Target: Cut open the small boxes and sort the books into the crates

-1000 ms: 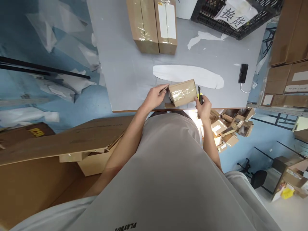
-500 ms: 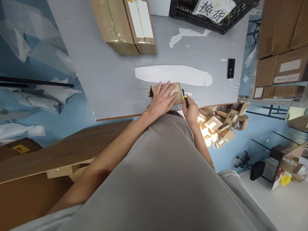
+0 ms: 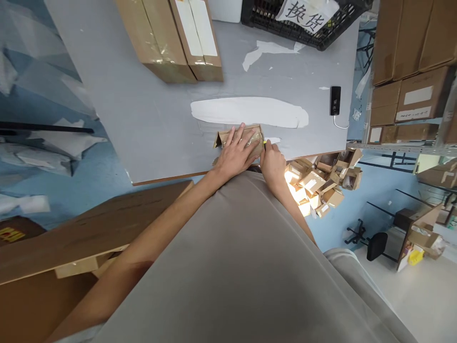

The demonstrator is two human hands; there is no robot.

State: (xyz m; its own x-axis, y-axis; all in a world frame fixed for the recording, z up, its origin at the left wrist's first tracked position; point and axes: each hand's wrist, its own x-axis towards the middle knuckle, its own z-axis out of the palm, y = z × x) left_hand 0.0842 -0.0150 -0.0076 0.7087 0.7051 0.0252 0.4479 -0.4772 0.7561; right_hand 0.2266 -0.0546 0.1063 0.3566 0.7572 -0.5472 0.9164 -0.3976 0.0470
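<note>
A small cardboard box (image 3: 255, 135) with clear tape over its top lies near the front edge of the grey table. Its left end shows a dark gap under a flap. My left hand (image 3: 233, 151) presses flat on top of the box, fingers spread. At the box's right end, my right hand (image 3: 273, 162) is closed around a utility knife (image 3: 264, 142). Only a yellow bit of the knife shows; the rest, including the blade, is hidden by my fingers and the box.
Taped cartons (image 3: 171, 43) stand at the back left, and a black plastic crate (image 3: 264, 16) with a paper sign is behind. A corded black device (image 3: 335, 100) lies at right. Opened boxes (image 3: 317, 186) are heaped below the right edge; a big carton (image 3: 89, 224) stands at lower left.
My right hand has moved in against the box's right end, and its turn now hides most of the knife. My left hand still rests on the box. The whole view has shifted slightly.
</note>
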